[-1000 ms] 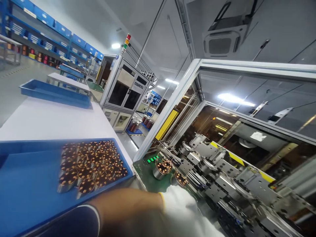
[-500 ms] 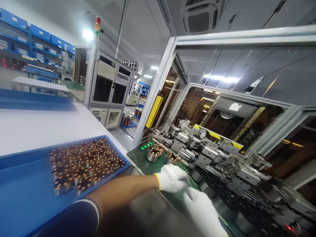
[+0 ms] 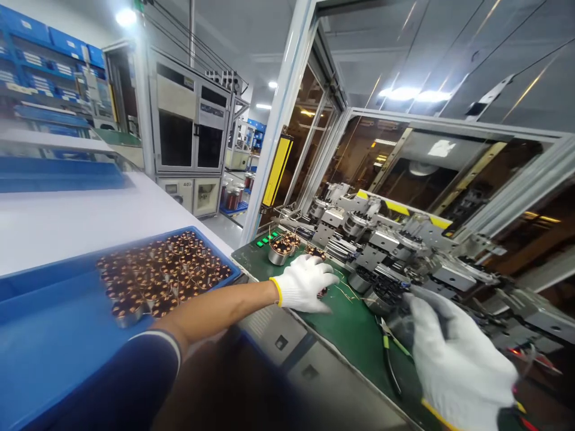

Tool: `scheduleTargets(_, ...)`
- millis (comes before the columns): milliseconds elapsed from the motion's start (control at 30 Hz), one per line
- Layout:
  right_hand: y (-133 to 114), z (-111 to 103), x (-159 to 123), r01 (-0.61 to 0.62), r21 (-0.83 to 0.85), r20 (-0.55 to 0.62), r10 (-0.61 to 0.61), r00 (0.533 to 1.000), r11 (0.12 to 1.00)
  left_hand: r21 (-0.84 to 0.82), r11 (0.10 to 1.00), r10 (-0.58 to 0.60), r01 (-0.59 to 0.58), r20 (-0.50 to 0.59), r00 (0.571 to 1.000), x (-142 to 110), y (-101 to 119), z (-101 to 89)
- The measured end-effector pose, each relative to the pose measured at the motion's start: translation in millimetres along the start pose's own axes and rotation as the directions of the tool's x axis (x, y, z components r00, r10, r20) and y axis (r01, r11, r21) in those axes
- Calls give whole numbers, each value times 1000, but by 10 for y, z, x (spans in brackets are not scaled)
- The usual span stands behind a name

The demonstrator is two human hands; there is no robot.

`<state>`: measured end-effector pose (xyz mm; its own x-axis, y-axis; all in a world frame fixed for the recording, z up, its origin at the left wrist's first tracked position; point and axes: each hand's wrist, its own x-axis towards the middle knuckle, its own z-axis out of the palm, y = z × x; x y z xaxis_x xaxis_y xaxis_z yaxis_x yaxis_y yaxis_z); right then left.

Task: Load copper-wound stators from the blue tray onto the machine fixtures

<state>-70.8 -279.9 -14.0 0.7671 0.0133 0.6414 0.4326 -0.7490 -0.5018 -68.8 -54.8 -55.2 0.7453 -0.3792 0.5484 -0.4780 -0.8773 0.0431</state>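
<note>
My left hand [image 3: 303,284], in a white knit glove, is low over the green bench top [image 3: 341,326], its fingers and thumb curved around a copper-wound motor stator [image 3: 322,293] that is mostly hidden. Just beyond it are a few more wound stators [image 3: 279,256] with loose wire ends. Gloved in white too, my right hand [image 3: 462,353] is at the lower right, thumb and fingers apart, close to the black unwound stators [image 3: 389,293] along the machine's front. I see nothing in it. Wire cutters [image 3: 390,353] with green and black handles lie between my hands.
A blue tray [image 3: 58,341] holding many wound stators [image 3: 166,272] stands on the white table at left. Metal winding fixtures [image 3: 381,239] line the machine's right side. A frame post [image 3: 281,114] rises between table and machine. Wire snippets [image 3: 344,290] lie on the bench.
My hands, together earlier, have moved apart. The left has shifted up and slightly left to the stators; the right has gone right. The wire cutters have come into sight, and the view has tilted down.
</note>
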Motion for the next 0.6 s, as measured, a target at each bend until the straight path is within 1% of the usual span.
scheduleTargets(33, -44, 44, -25, 179, -94, -13, -181, 983, 979, 20, 1000, 12, -12, 38, 999, 19, -15, 23)
scheduleTargets(67, -73, 119, -51, 335, -199, 31, -336, 941, 921, 32, 999, 15, -17, 75, 997, 40, -24, 58)
scheduleTargets(100, -87, 216, -76, 452, -316, 102, -444, 890, 834, 38, 999, 10, -14, 110, 994, 61, -28, 102)
scheduleTargets(133, -86, 320, -99, 530, -427, 168, -512, 843, 733, 41, 999, -1, -5, 137, 991, 78, -28, 148)
scheduleTargets(200, -46, 496, -133, 597, -584, 257, -572, 779, 550, 45, 999, -32, 26, 160, 987, 94, -22, 229)
scheduleTargets(233, -11, 550, -145, 622, -625, 297, -594, 748, 471, 45, 998, -49, 42, 156, 987, 91, -19, 258)
scheduleTargets(267, 30, 575, -154, 656, -650, 347, -617, 706, 384, 41, 998, -61, 55, 147, 987, 83, -16, 278)
scheduleTargets(300, 75, 576, -160, 687, -653, 391, -635, 666, 319, 34, 998, -66, 61, 136, 988, 72, -11, 289)
scheduleTargets(333, 125, 556, -162, 712, -640, 414, -650, 637, 290, 24, 998, -63, 60, 131, 989, 61, -6, 292)
scheduleTargets(400, 240, 489, -157, 730, -620, 412, -672, 615, 288, 7, 999, -49, 48, 131, 990, 42, 10, 286)
scheduleTargets(500, 471, 416, -130, 720, -617, 368, -692, 622, 319, -5, 999, -45, 47, 138, 989, 38, 38, 278)
scheduleTargets(533, 562, 410, -122, 721, -615, 358, -701, 617, 321, -7, 999, -50, 52, 141, 989, 42, 47, 283)
scheduleTargets(600, 731, 415, -114, 718, -628, 355, -710, 608, 300, -7, 998, -64, 66, 141, 988, 54, 65, 308)
